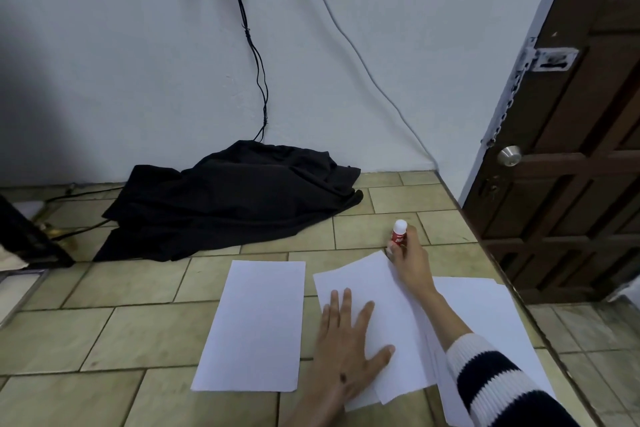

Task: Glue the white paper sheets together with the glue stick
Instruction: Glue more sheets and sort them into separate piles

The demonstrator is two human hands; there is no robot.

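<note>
A single white sheet (pixel 254 326) lies flat on the tiled surface, left of centre. To its right lies a tilted stack of white sheets (pixel 377 308), with more white paper (pixel 498 322) under my right forearm. My left hand (pixel 346 347) presses flat on the tilted stack, fingers spread. My right hand (pixel 408 263) is beyond the stack's far corner, closed around a red glue stick (pixel 399 231) with a white cap, held upright.
A crumpled black cloth (pixel 228 198) lies at the back near the wall, with black cables (pixel 258 73) hanging above it. A brown wooden door (pixel 571 149) stands at the right, past the surface's edge. Dark objects (pixel 27 236) sit at the far left.
</note>
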